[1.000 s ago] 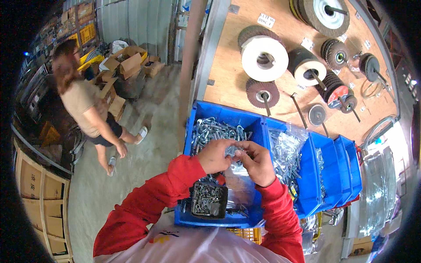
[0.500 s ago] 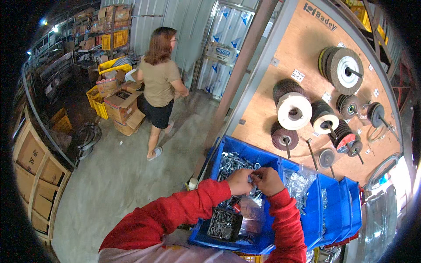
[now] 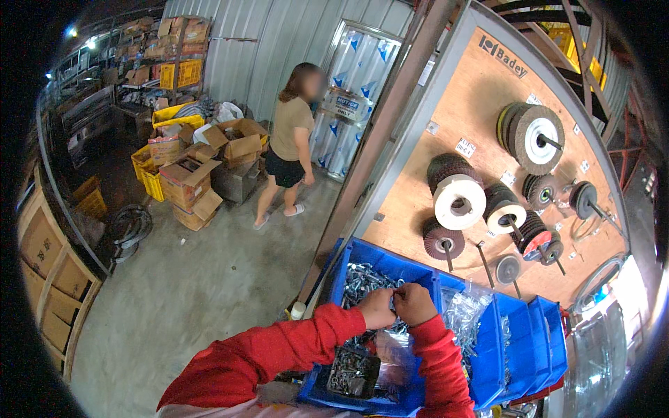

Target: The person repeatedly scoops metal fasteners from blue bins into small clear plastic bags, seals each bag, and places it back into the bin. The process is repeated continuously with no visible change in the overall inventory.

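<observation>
Over the leftmost blue bin (image 3: 333,279), my left hand (image 3: 378,308) and my right hand (image 3: 414,304) meet with bent, closed fingers. Their fingertips pinch together at something small, which the fingers hide. Below and behind them lies a pile of loose, shiny metal hardware (image 3: 361,280), apparently bolts or hooks. Nearer to me in the same bin sits a small black tray (image 3: 375,376) of small metal pieces. A clear plastic bag (image 3: 392,357) lies beside that tray, partly under my right wrist.
More blue bins (image 3: 536,341) stand to the right, the nearest holding clear bags of hardware (image 3: 463,313). Behind them rises a wooden board (image 3: 446,83) with grinding discs (image 3: 460,202) on pegs. Far left, a person (image 3: 289,143) stands near a door (image 3: 352,118) and cardboard boxes (image 3: 187,184).
The person has walked right, closer to the door, uncovering more boxes. My view has shifted slightly. My hands stay together over the bin, fingers now drawn closer.
</observation>
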`<act>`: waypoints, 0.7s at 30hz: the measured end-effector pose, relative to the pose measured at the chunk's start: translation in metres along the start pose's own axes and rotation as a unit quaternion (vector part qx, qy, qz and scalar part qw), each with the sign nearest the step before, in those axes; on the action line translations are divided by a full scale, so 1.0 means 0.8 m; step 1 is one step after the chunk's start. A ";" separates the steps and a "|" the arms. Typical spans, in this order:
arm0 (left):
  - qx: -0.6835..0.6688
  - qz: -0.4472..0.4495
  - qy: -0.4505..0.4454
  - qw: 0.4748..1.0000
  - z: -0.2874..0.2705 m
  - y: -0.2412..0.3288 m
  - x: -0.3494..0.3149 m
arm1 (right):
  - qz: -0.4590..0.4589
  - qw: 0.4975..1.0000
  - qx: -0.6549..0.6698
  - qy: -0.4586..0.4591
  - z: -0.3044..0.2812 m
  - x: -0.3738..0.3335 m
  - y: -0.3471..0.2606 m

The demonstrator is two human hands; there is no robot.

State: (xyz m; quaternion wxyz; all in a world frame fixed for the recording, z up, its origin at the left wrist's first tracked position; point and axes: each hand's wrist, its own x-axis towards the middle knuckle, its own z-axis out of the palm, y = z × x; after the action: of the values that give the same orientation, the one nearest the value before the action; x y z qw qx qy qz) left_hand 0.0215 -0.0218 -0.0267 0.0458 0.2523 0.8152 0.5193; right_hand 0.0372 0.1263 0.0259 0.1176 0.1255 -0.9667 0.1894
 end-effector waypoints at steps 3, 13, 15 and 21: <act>-0.022 0.017 0.012 1.000 -0.001 0.005 -0.003 | -0.006 1.000 -0.016 0.000 0.003 0.001 0.000; -0.005 -0.049 -0.057 0.997 0.005 0.005 0.009 | 0.027 0.999 -0.030 0.013 0.014 0.007 0.006; -0.008 -0.048 -0.046 0.998 0.010 0.001 0.009 | 0.023 1.000 -0.018 0.011 0.011 0.006 0.009; -0.004 -0.007 0.024 1.000 0.026 -0.011 0.010 | 0.050 0.999 0.008 -0.017 0.000 0.004 0.007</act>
State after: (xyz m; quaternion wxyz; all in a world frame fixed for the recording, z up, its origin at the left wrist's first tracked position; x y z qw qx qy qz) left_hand 0.0183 -0.0035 -0.0422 0.0308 0.2338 0.8157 0.5282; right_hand 0.0326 0.1305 0.0247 0.0909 0.0808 -0.9721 0.2004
